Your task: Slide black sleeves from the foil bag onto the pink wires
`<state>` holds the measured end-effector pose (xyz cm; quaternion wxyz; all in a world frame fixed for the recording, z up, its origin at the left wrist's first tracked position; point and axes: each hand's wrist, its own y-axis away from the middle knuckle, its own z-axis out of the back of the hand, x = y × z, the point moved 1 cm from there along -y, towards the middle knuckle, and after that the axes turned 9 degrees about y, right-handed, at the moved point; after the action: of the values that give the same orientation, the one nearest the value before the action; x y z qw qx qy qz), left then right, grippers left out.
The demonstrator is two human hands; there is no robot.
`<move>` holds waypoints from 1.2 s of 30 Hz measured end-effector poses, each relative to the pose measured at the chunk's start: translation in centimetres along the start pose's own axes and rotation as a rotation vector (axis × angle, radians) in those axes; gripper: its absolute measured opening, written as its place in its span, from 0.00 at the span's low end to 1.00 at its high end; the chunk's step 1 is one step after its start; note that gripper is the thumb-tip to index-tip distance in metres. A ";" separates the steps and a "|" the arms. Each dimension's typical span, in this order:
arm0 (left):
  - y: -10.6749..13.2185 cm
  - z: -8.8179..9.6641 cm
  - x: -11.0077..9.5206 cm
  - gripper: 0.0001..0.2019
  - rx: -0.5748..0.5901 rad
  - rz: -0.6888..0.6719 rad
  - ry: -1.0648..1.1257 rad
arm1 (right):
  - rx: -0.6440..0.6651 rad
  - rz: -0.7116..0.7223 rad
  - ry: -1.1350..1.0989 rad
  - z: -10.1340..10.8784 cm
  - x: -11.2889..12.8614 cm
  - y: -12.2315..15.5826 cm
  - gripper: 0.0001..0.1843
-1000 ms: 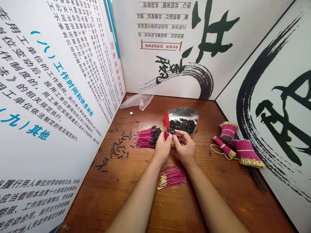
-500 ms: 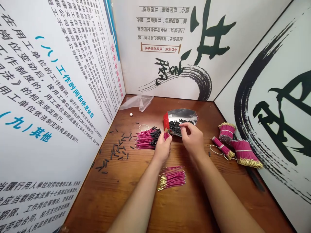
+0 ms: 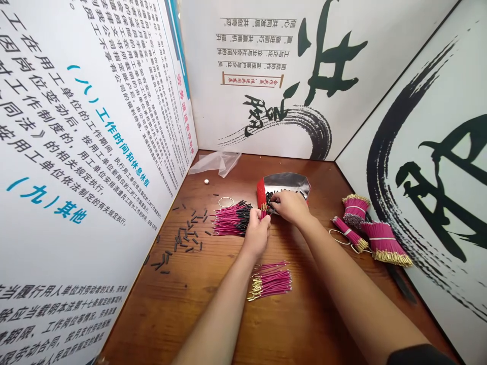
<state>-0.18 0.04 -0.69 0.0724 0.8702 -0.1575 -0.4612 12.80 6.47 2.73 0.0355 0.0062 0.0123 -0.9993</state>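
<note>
Pouch (image 3: 287, 180): red and silver, mouth open, black caps (image 3: 271, 194) inside; we're using it as the landmark
Left hand (image 3: 258, 232): front-left of the pouch, our fingers pressed around a few wires (image 3: 264, 210), gold tips poking up
Right hand (image 3: 289, 207): over the pouch's near edge, fingertips bunched close together by the caps; we honestly can't tell if they're pinching one
Capped wires (image 3: 230, 219): left of the pouch, pink, black ends facing it
Bare wires (image 3: 271, 282): on our side of the pouch, gold ends leftward
Stray caps (image 3: 187, 235): scattered well left of the pouch
Bundles (image 3: 386, 243): three, banded, well right of the pouch
</note>
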 end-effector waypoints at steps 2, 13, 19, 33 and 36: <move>0.1 -0.1 -0.3 0.13 0.026 0.005 0.001 | -0.016 -0.022 0.011 0.0 -0.2 0.2 0.12; 0.1 -0.4 -0.5 0.13 0.045 0.019 0.017 | -0.317 -0.057 -0.362 -0.9 -1.3 1.3 0.13; 0.2 -0.4 -0.7 0.15 0.034 0.018 0.040 | -0.549 -0.238 -0.949 -2.5 1.0 5.6 0.13; 0.1 -0.2 -0.5 0.14 0.005 0.011 0.048 | -0.629 -0.346 -1.211 -4.2 4.2 8.5 0.14; -0.2 -0.1 -0.2 0.16 0.007 0.019 0.029 | -0.633 -0.352 -1.254 -4.0 4.5 8.5 0.14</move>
<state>-0.18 0.27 -0.59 0.0757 0.8755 -0.1664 -0.4473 8.94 -2.21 -1.49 -0.1254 -0.5809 0.2792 -0.7542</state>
